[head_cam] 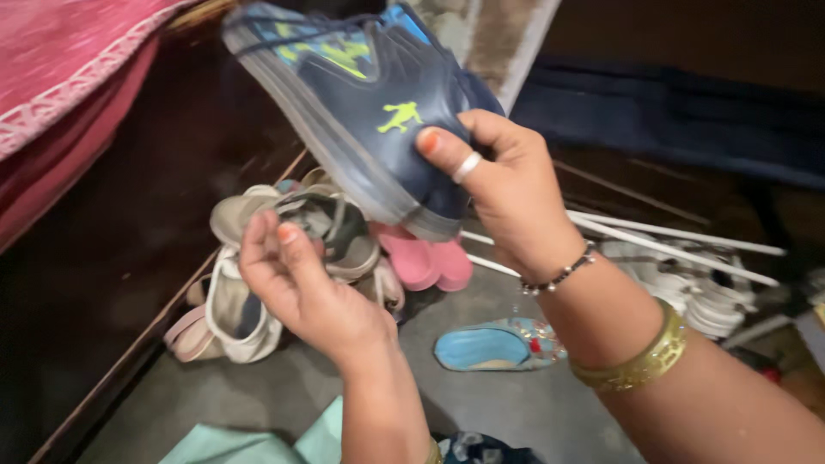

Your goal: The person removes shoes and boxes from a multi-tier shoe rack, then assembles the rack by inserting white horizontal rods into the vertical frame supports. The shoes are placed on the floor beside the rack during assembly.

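A navy blue sports shoe [361, 94] with lime green markings and a grey sole is lifted up at the top centre. My right hand [503, 185] grips its heel end, thumb across the side, a ring on that thumb. My left hand [296, 279] hovers below the shoe, fingers loosely curled and holding nothing, just over a pile of footwear on the floor. Directly under it lies a grey strappy sandal [331, 228].
On the grey floor lie a white and beige sandal [232, 314], pink slippers [425, 258] and a light blue embroidered shoe [498, 344]. A dark wooden bed side [112, 258] with pink bedding [60, 77] stands at left. White rods [670, 241] and white sandals [705, 292] sit at right.
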